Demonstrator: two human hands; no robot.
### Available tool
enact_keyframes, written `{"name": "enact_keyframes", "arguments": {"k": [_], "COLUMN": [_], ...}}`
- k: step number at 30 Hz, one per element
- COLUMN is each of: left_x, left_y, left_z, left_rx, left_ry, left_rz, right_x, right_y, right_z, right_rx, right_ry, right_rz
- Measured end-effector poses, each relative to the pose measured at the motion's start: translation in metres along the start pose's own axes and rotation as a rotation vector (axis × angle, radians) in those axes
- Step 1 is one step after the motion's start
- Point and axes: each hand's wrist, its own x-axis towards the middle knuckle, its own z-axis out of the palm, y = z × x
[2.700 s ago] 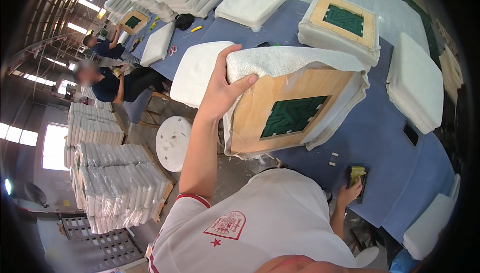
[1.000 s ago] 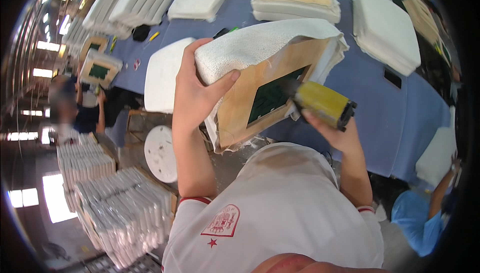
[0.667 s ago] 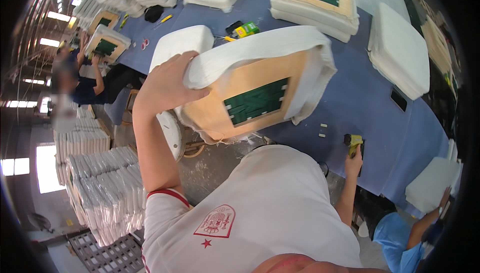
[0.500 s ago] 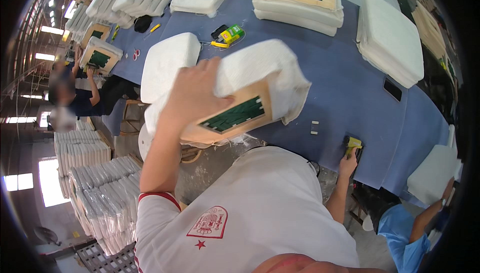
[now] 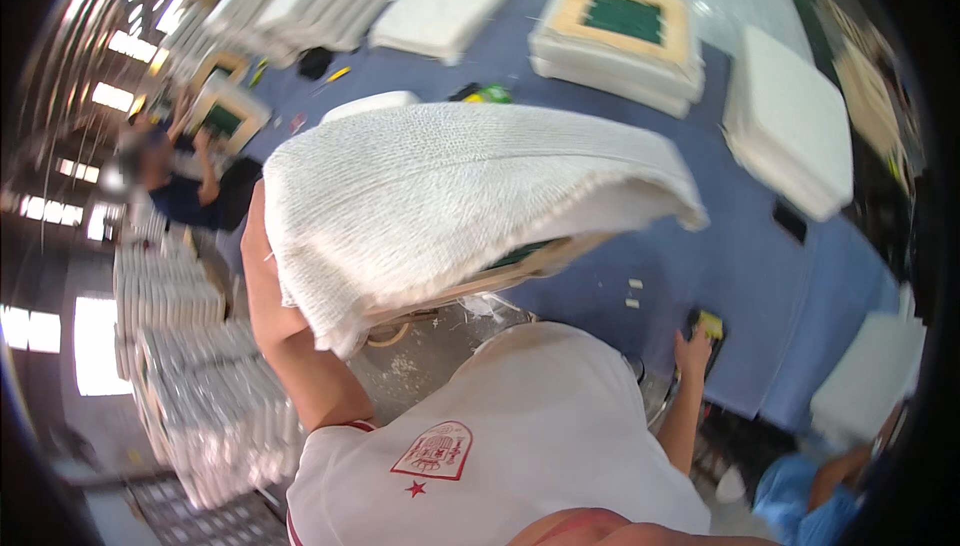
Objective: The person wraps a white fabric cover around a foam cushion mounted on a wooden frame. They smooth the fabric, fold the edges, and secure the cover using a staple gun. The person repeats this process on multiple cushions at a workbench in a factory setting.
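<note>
A white knit-covered seat cushion (image 5: 460, 196) is raised and tilted over the near side of the blue table (image 5: 760, 296). Its loose fabric edge hangs toward me, and a bit of the wooden frame with a green centre (image 5: 520, 254) shows beneath. My left forearm (image 5: 285, 316) runs up behind the cushion; that hand's fingers are hidden, but it carries the cushion. At the table's near right, my right hand (image 5: 690, 351) is wrapped round a yellow-and-black staple gun (image 5: 710, 326) resting on the surface.
Two small pale pieces (image 5: 633, 293) and a dark phone (image 5: 789, 221) lie on the table. Cushion stacks (image 5: 615, 66) line its far side, with another white cushion (image 5: 790, 126) at right. One person (image 5: 185, 176) works at far left, another in a blue shirt (image 5: 795, 496) at lower right.
My left hand has lifted and turned the cushion, so its white cover faces me and hides the hand and most of the frame. My right hand stays on the staple gun.
</note>
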Motion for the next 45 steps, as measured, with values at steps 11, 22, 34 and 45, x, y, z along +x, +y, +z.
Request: {"name": "enact_keyframes", "arguments": {"k": [11, 22, 34, 45], "left_x": [-0.162, -0.112, -0.002, 0.088], "left_y": [-0.246, -0.17, -0.085, -0.062], "left_z": [0.063, 0.011, 0.053, 0.213], "left_rx": [-0.025, 0.601, 0.61, 0.796], "left_ry": [0.117, -0.187, -0.198, -0.45], "left_rz": [-0.232, -0.342, -0.006, 0.008], "right_x": [0.003, -0.021, -0.042, -0.029], "right_y": [-0.21, -0.313, -0.328, -0.341], "right_z": [-0.082, -0.107, -0.152, -0.157], "right_rx": [0.108, 0.861, 1.21, 1.454], "right_ry": [-0.464, -0.583, -0.209, -0.251], "right_rz": [-0.765, -0.645, -0.645, -0.534]}}
